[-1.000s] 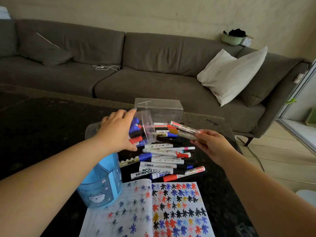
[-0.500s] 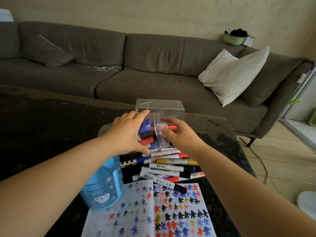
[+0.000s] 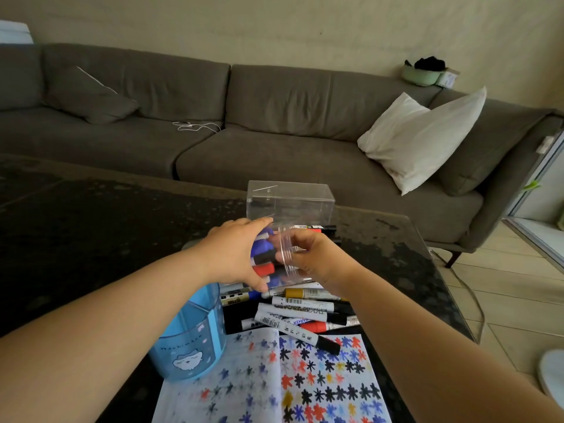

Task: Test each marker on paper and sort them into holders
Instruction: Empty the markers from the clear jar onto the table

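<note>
Fronting grey sofa (image 3: 274,117) — dark table (image 3: 91,239), markers (image 3: 299,312)

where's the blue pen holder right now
The blue pen holder stands on the table at lower left of the head view, under the left forearm, beside the paper.

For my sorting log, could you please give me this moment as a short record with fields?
left hand: grips the tipped clear round plastic holder of markers
right hand: at the holder's open rim; grasp unclear
loose markers: piled on the dark table
blue plastic pen cup: upright, beside the pile
clear rectangular box: behind the hands
test paper: covered in coloured star marks
</note>
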